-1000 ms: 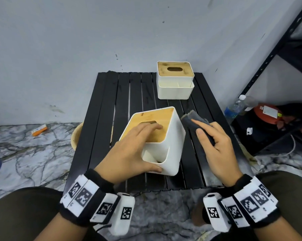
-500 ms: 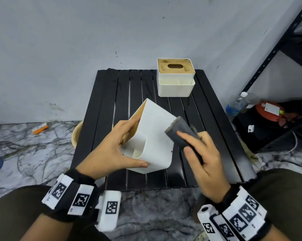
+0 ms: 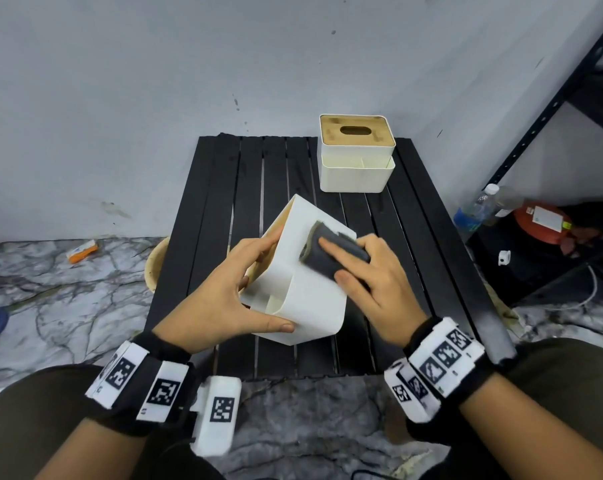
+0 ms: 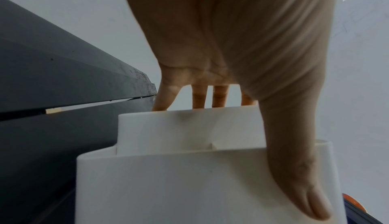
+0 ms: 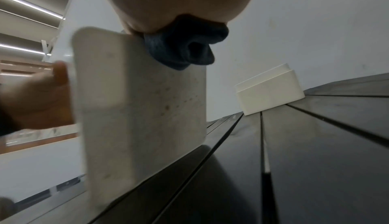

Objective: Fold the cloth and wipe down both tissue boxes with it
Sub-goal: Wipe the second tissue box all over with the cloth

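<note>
The near tissue box [image 3: 314,303], white with a wooden lid, is tipped so the lid faces left. My left hand [image 3: 220,299] grips it, fingers on the lid side and thumb on the near end. In the left wrist view the box [image 4: 189,186] fills the bottom under my left hand [image 4: 242,44]. My right hand [image 3: 379,282] holds the folded dark grey cloth [image 3: 322,259] against the box's upturned white side, fingers on top and thumb beside it. The right wrist view shows the cloth [image 5: 183,49] bunched under my palm on the box [image 5: 143,102]. The second tissue box [image 3: 357,168] stands upright at the back right.
The black slatted table [image 3: 224,188] stands against a grey wall. A dark shelf rack [image 3: 549,112] stands to the right, with a water bottle [image 3: 473,211] and a red container [image 3: 539,223] under it. A round tan bowl [image 3: 153,265] sits on the floor left of the table.
My left hand has tipped the near box from upright onto its side, lid now facing left. My right hand has brought the cloth from beside the box onto its upturned side.
</note>
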